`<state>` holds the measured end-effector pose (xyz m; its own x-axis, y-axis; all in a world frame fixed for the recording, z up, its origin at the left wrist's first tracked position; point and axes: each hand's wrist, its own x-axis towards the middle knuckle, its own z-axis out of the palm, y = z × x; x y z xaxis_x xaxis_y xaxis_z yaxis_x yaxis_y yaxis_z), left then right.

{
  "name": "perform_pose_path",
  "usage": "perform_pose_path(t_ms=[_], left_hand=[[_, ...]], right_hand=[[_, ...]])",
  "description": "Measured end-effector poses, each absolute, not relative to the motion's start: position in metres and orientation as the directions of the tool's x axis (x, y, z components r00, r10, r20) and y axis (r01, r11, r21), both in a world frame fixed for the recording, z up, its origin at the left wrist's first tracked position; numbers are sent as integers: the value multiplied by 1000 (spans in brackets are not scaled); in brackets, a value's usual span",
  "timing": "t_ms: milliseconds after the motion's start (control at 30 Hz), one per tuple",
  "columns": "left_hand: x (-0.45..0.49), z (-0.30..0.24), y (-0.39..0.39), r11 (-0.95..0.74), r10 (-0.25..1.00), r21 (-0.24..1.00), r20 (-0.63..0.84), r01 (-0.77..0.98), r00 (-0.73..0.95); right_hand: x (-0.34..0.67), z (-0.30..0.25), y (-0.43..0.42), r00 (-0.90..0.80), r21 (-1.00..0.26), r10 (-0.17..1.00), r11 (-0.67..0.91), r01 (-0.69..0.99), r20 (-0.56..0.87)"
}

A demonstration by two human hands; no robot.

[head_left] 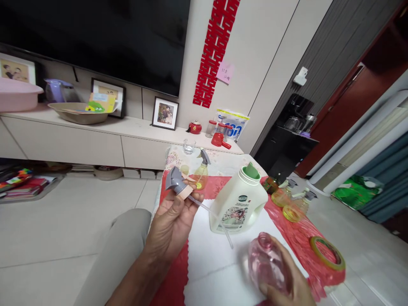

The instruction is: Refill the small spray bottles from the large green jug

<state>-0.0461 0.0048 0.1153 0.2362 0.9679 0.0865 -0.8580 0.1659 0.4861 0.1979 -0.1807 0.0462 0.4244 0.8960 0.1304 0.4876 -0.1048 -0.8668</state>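
My left hand (174, 225) grips a spray nozzle (177, 182) with a grey top and a beige collar. Its thin clear dip tube slants down to the right, its end in the air near the white mat. In my right hand (295, 280) is a pink transparent bottle (267, 265), its open neck facing up. Between and beyond both hands stands a pale green detergent jug (239, 199), uncapped, with a green spout in its mouth. Behind my left hand a spray bottle (201, 172) holds yellow liquid.
Two more yellow spray bottles (295, 208) and a brown bottle (270, 185) stand on red plastic at the right. A tape roll (328, 253) lies nearer. A glass cup (189, 146) sits at the back, before a cabinet (95, 144) with framed photos.
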Motion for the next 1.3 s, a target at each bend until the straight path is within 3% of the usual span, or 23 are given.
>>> perform_pose_path(t_ms=[133, 233, 400, 500, 600, 800, 1300], left_hand=[[-33, 88, 9, 279, 937, 429, 74, -859, 341], [-21, 68, 5, 349, 905, 426, 79, -834, 419], [-14, 44, 2, 427, 873, 442, 28, -789, 487], [-14, 38, 0, 448, 860, 446, 25, -775, 511], [-14, 37, -2, 453, 848, 452, 50, -769, 528], [-13, 39, -4, 471, 840, 434, 46, -768, 541], [-13, 31, -3, 483, 820, 406, 100, -776, 563]], right_hand=[[229, 92, -164, 525, -783, 809, -138, 607, 264], [249, 135, -140, 442, -628, 795, -101, 771, 415], [264, 198, -97, 99, -109, 750, -36, 993, 655], [267, 218, -79, -122, 154, 737, 25, 988, 665], [269, 229, -68, -264, 311, 745, 81, 947, 612], [263, 243, -61, -349, 449, 800, 113, 887, 488], [239, 266, -53, -399, 704, 836, 22, 710, 376]])
